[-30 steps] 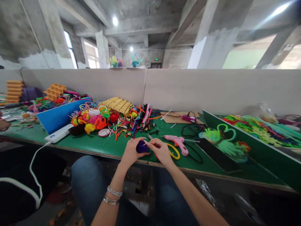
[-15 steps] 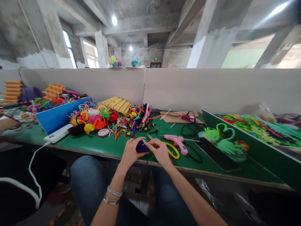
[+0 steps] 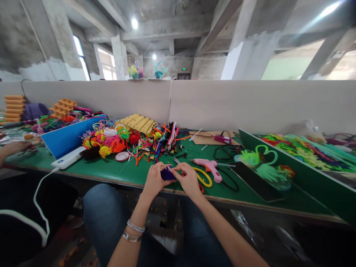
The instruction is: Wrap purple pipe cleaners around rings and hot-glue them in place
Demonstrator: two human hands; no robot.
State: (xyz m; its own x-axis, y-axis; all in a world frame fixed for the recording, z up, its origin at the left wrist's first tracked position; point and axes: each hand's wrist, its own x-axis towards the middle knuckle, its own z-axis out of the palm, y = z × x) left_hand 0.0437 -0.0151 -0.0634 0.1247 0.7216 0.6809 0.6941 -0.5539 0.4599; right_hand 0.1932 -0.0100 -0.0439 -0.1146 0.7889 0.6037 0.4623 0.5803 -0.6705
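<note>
A dark purple craft piece [image 3: 167, 174] is held over the table's front edge, and its exact kind is hard to make out. My left hand [image 3: 154, 178] grips it from the left, fingers curled around its side. From the right, my right hand [image 3: 188, 178] is closed in a pinch at the top of the same piece. Whatever small thing lies between those fingertips is too small to name. Just beyond my right hand lie a pink glue gun [image 3: 210, 168], a yellow pipe cleaner loop [image 3: 206, 180] and scissors whose blades [image 3: 177, 161] point away from me.
A heap of colourful pipe cleaner pieces [image 3: 111, 141] spreads over the left, beside a blue board [image 3: 72, 135] and a white power bank [image 3: 68, 157]. Rightward lie a black phone [image 3: 257, 181], green pipe cleaner shapes [image 3: 267, 168] and a green divider [image 3: 306, 174]. Another person's hand [image 3: 12, 149] shows far left.
The purple piece has turned slightly between my hands, and my right fingertips have shifted a little lower over it. At far left the other person's hand has moved.
</note>
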